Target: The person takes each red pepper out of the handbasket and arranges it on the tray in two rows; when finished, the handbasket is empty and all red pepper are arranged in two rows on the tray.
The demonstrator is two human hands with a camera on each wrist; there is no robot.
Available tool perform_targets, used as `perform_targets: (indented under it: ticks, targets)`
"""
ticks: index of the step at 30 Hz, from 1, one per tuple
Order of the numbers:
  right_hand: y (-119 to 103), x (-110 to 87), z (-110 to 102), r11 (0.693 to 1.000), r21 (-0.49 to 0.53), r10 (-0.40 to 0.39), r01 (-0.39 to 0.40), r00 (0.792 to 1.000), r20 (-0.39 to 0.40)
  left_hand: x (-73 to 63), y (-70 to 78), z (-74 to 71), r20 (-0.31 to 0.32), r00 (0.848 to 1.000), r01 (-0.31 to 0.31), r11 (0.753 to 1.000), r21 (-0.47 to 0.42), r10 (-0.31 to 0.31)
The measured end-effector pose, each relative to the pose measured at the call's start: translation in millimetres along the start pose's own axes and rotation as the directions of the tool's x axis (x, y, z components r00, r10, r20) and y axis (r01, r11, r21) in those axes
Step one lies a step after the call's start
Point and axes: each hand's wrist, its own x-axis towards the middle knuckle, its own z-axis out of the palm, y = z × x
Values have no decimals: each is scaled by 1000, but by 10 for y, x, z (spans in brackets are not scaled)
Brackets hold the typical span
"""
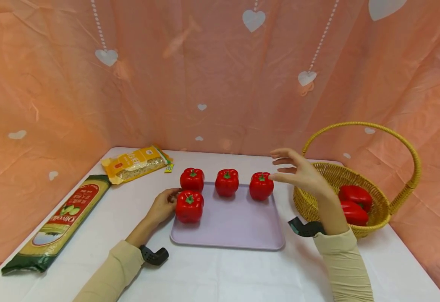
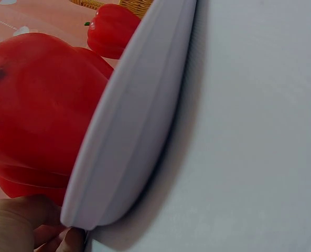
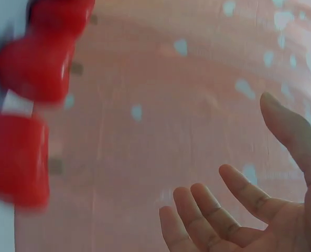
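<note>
A pale lilac tray (image 1: 235, 226) lies on the table with several red bell peppers on or beside it. My left hand (image 1: 164, 205) grips the tray's left edge, next to the front-left pepper (image 1: 189, 207). In the left wrist view the fingers (image 2: 19, 223) bend round the tray's rim (image 2: 129, 121), close under a large pepper (image 2: 40, 110). My right hand (image 1: 299, 172) is raised between the right-hand pepper (image 1: 261, 187) and the wicker basket (image 1: 303, 201). Its fingers are spread and hold nothing; the right wrist view shows the bare palm (image 3: 281, 226).
The basket has a tall arched handle (image 1: 416, 167) and holds red peppers (image 1: 355, 197). On the left lie a long green-and-gold pasta packet (image 1: 61, 218) and a yellow packet (image 1: 137, 163). A peach curtain (image 1: 220, 84) with hearts hangs behind the table.
</note>
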Motion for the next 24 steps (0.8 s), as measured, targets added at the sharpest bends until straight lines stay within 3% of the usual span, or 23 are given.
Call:
perform_targets:
  ticks: [6,12,19,24]
  targets:
    - [126,-207,-484,994,-101,37,-47,994,-104,0,-2,-9,0,1000,-6,1000,12,6]
    - [269,-333,-834,986,-139,70,-91,986,-150,-8,4,-3,8,1000,-10,1000,6,10]
    - [437,-419,-1099,976,-179,115,-126,991,-70,-15,16,-3,8,1000,10,1000,-7,-10]
    - [585,-475,-1217,968,-203,145,-145,989,-11,-8,-6,1,-8,999,-33,999,-22,33]
